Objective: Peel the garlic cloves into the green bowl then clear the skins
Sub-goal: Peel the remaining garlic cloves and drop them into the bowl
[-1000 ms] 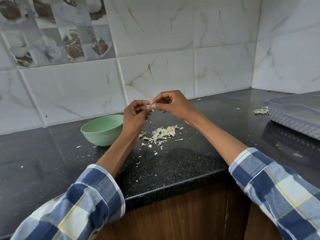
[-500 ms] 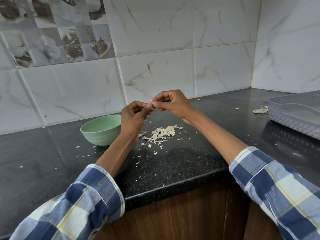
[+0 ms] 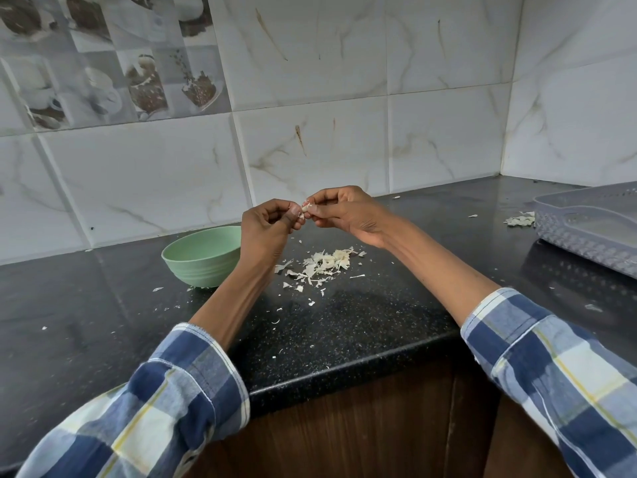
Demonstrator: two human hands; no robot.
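Papery skin's half off: your left hand [image 3: 267, 224] and right hand [image 3: 348, 210] both pinch the clove [image 3: 305, 208]. You're holding it over the skins [image 3: 322, 263], beside the bowl [image 3: 203, 255], probably so scraps land together.

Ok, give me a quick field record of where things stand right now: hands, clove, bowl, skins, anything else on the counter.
left hand: pinches garlic clove
right hand: pinches same clove from other side
garlic clove: held above counter between both hands, partly hidden
green bowl: on counter, left of the hands; contents not visible
skin pile: loose on black counter, below the hands
grey basket: far right, more skins beside it
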